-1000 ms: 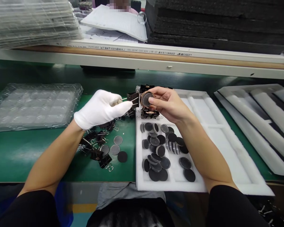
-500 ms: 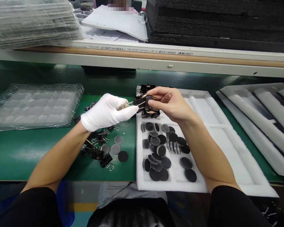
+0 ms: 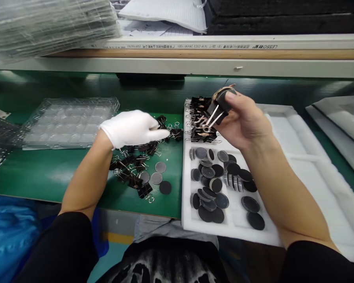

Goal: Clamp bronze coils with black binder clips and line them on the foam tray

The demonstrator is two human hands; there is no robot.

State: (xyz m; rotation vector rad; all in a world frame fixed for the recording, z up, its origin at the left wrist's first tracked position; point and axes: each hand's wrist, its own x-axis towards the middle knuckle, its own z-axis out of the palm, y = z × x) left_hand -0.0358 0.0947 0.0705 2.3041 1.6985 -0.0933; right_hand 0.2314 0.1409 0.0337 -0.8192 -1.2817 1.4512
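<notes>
Hands at a green workbench (image 3: 47, 173), seen from above. My bare right hand (image 3: 247, 122) is raised over the far end of a white foam tray (image 3: 286, 149), fingers pinched around a black metal binder clip (image 3: 220, 106) that grips a round dark disc with a coppery rim (image 3: 224, 94); the disc's edge is partly hidden, so its exact make-up is unclear. My white-gloved left hand (image 3: 132, 127) hovers low over a scattered pile of loose black binder clips (image 3: 129, 165) on the bench, fingers extended and holding nothing. More clipped discs (image 3: 199, 118) lie in the tray's far compartment just beside my right hand, and loose flat black discs (image 3: 218, 188) fill the nearer one. A clear plastic blister tray (image 3: 67, 122) sits to the left.
</notes>
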